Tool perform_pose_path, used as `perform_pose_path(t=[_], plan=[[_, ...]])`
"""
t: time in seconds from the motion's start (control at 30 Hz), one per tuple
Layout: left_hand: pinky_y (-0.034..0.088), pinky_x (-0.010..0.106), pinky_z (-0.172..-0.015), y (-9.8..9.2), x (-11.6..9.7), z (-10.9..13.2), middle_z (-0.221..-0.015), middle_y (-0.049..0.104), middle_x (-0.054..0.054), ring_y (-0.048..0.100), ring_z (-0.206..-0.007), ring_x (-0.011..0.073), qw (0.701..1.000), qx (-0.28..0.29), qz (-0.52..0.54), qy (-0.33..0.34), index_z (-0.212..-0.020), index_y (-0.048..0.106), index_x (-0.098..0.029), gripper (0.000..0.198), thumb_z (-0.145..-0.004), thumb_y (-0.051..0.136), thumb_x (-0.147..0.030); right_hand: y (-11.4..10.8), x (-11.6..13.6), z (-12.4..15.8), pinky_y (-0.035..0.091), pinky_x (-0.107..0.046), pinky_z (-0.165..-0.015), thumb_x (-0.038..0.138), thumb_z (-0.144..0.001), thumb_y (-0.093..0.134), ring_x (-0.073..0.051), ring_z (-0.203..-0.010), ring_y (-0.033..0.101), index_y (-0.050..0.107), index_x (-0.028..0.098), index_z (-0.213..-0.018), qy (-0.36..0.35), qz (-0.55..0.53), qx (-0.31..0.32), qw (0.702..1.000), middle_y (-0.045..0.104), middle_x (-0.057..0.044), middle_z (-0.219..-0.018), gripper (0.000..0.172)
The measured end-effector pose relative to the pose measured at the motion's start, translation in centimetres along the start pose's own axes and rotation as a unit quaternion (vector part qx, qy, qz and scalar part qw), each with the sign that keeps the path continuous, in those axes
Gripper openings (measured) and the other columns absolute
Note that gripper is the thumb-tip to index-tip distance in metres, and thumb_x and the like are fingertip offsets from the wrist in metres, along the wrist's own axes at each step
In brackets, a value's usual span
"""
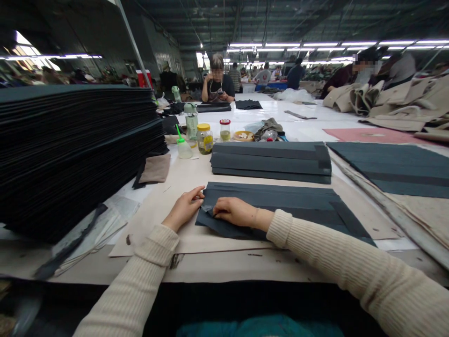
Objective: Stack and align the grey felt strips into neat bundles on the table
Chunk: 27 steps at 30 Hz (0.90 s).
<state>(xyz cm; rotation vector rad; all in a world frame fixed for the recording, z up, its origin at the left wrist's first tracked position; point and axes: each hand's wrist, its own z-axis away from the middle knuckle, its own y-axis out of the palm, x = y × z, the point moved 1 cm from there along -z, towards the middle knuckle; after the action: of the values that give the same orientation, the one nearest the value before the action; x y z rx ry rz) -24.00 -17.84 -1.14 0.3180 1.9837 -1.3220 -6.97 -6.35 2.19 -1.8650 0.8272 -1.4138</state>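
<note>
A dark blue-grey fabric panel (291,206) with darker strips along it lies on a beige sheet (147,236) in front of me. My right hand (236,211) is closed, its fingertips pinching a layer of the panel near the left end, where the material is creased and slightly lifted. My left hand (185,206) rests at the panel's left edge, fingers stretched out and touching or nearly touching it. Just beyond lies a neat pile of similar folded panels (270,161).
A tall stack of dark sheets (77,154) rises at left, near a brown cloth square (155,168). A squeeze bottle (184,149), yellow-lidded jar (205,139) and red-lidded jar (225,131) stand behind. Another dark panel (396,166) lies right. A person (219,84) sits across the table.
</note>
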Motion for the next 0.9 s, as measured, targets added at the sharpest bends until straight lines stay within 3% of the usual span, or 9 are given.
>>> perform_pose_path(t=[0.1,0.2,0.3,0.4,0.5,0.63,0.77,0.9], plan=[[0.043,0.031,-0.082,-0.1,-0.1,0.0,-0.094,0.062,0.003,0.056,-0.087,0.0159,1.000,-0.002,-0.008,-0.001,-0.120,0.049,-0.020,0.046,-0.073,0.048,-0.023,-0.6,0.1,1.7,0.042,-0.023,-0.073,0.014,-0.080,0.052,-0.011,-0.073,0.051,0.062,0.015,-0.081,-0.008,-0.023,0.018,1.000,0.054,-0.003,-0.080,0.010],[0.044,0.030,-0.081,-0.2,-0.5,0.2,-0.093,0.063,0.003,0.057,-0.086,0.0158,1.000,0.000,-0.004,0.000,-0.119,0.049,-0.019,0.045,-0.074,0.048,-0.024,-1.6,-0.4,2.7,0.043,-0.025,-0.077,0.016,-0.079,0.053,-0.011,-0.078,0.051,0.059,0.015,-0.080,0.006,-0.056,-0.002,0.998,0.052,-0.004,-0.086,0.006],[0.044,0.032,-0.082,-0.3,-1.5,0.6,-0.093,0.065,0.005,0.058,-0.087,0.0171,0.999,-0.040,-0.018,-0.003,-0.118,0.050,-0.018,0.041,-0.078,0.043,-0.027,-2.2,-0.9,2.1,0.042,-0.027,-0.082,0.015,-0.076,0.055,-0.012,-0.086,0.051,0.054,0.015,-0.077,0.018,-0.096,-0.045,0.994,0.052,-0.006,-0.098,0.001],[0.041,0.036,-0.091,-0.1,-2.6,1.0,-0.104,0.063,0.007,0.055,-0.099,0.0189,0.994,-0.089,-0.059,0.040,-0.118,0.050,-0.019,0.040,-0.081,0.038,-0.026,-1.5,-1.0,0.3,0.047,-0.025,-0.069,0.016,-0.078,0.052,-0.008,-0.071,0.054,0.049,0.016,-0.079,0.071,-0.189,-0.035,0.979,0.053,-0.005,-0.099,0.003],[0.034,0.039,-0.099,0.8,-2.9,0.9,-0.122,0.054,0.009,0.046,-0.115,0.0205,0.990,-0.007,-0.097,0.099,-0.121,0.048,-0.018,0.045,-0.078,0.037,-0.019,-0.2,-0.5,-1.4,0.047,-0.018,-0.058,0.017,-0.083,0.044,-0.005,-0.058,0.052,0.045,0.018,-0.083,0.136,-0.292,0.003,0.947,0.053,0.005,-0.074,0.002],[0.026,0.046,-0.103,1.6,-2.3,0.5,-0.136,0.039,0.008,0.032,-0.127,0.0239,0.975,0.094,-0.181,0.082,-0.126,0.044,-0.022,0.046,-0.082,0.035,-0.025,0.1,-0.3,-1.6,0.045,-0.013,-0.060,0.016,-0.085,0.041,-0.002,-0.058,0.050,0.042,0.020,-0.076,0.155,-0.315,-0.005,0.936,0.047,0.010,-0.063,0.010],[0.024,0.048,-0.103,1.6,-2.1,0.2,-0.139,0.034,0.005,0.027,-0.129,0.0231,0.963,0.115,-0.232,0.073,-0.130,0.038,-0.026,0.046,-0.086,0.030,-0.037,-2.5,-2.1,3.3,0.041,-0.013,-0.050,0.017,-0.082,0.045,-0.003,-0.051,0.047,0.043,0.019,-0.077,0.199,-0.279,-0.002,0.940,0.045,0.008,-0.064,0.006],[0.025,0.046,-0.103,1.5,-2.2,0.2,-0.138,0.035,0.004,0.028,-0.129,0.0218,0.957,0.115,-0.256,0.077,-0.131,0.037,-0.027,0.046,-0.086,0.030,-0.039,-8.2,-4.7,13.3,0.040,-0.017,-0.051,0.024,-0.079,0.050,-0.005,-0.052,0.047,0.044,0.016,-0.080,0.261,-0.237,-0.023,0.936,0.046,0.006,-0.066,0.009]])
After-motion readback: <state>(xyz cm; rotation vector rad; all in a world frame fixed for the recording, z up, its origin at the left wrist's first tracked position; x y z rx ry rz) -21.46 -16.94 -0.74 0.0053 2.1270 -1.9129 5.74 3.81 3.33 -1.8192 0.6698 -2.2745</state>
